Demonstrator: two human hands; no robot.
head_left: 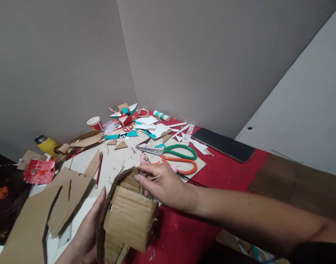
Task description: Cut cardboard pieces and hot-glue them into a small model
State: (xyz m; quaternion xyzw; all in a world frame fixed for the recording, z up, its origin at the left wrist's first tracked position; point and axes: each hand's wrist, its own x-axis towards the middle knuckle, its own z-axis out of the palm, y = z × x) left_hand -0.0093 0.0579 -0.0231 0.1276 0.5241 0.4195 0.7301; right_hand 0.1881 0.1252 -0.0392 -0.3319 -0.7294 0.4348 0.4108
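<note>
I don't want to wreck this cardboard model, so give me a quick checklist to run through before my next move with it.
1. Left hand supports the cardboard model from its left side: ok.
2. Right hand rests on the model's top end, a thin stick between the fingers: ok.
3. Scissors lie just beyond the right hand, blades pointing left, away from the wrist: ok.
4. Phone lies flat on the red cloth, apart from the scraps: ok.
5. Glue joints on the model set: cannot tell.
6. Space in front of the model free of offcuts: not ok, cardboard sheets crowd the left.
</note>
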